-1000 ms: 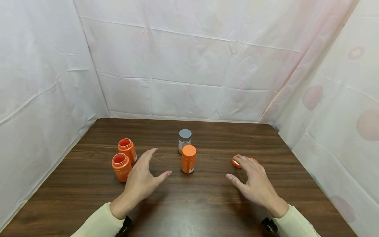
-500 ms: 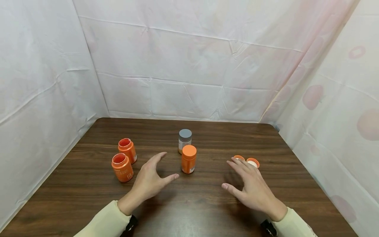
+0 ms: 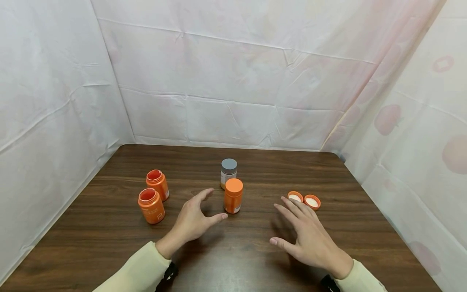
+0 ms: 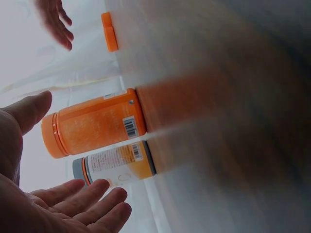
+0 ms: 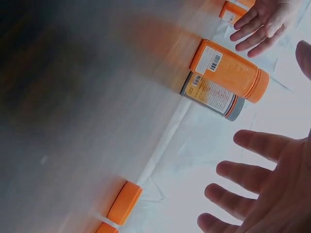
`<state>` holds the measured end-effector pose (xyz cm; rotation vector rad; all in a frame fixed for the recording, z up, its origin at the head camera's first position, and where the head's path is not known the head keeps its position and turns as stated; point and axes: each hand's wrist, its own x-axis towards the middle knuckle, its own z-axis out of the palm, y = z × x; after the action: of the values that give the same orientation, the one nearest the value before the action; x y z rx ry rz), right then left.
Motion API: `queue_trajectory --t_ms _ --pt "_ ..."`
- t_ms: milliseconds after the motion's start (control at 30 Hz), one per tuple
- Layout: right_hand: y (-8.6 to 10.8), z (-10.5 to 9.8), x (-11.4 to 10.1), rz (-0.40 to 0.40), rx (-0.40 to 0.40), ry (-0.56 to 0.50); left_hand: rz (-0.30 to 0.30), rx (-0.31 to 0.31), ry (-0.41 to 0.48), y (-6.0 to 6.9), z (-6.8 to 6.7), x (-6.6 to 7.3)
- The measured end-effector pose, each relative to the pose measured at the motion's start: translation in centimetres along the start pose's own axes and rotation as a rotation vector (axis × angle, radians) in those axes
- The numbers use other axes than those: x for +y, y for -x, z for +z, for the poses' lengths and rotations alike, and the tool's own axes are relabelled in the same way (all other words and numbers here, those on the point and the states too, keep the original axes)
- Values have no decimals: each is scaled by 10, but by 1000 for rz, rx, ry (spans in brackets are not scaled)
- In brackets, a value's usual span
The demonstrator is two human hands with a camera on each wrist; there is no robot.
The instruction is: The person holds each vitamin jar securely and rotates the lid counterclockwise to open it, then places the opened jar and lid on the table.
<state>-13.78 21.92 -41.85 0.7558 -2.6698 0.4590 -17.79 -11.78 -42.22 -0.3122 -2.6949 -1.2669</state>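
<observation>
An orange bottle (image 3: 233, 198) with its orange cap on stands upright mid-table. My left hand (image 3: 193, 221) is just left of it, thumb and fingers spread apart, holding nothing. In the left wrist view the same orange bottle (image 4: 99, 124) appears beyond the thumb, apart from the hand. Right behind it stands a bottle with a grey cap (image 3: 229, 167), partly hidden. My right hand (image 3: 308, 237) hovers over the table on the right with fingers spread and nothing in them. Just past its fingertips lie two orange caps (image 3: 312, 202), white insides up; the fingers partly cover one.
Two uncapped orange bottles (image 3: 151, 207) stand close together at the left of the brown wooden table (image 3: 233, 259). White cloth (image 3: 226, 81) hangs behind the table and along both sides.
My left hand has moved right, away from the uncapped bottles and closer to the capped orange bottle. My right hand has drawn slightly left and nearer me, uncovering more of the two caps.
</observation>
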Motion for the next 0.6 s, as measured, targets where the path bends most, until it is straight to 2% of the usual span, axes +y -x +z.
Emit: queue_trajectory --t_ms 600 --pt "0 2 -6 -48 -3 -10 -44 3 159 -16 17 6"
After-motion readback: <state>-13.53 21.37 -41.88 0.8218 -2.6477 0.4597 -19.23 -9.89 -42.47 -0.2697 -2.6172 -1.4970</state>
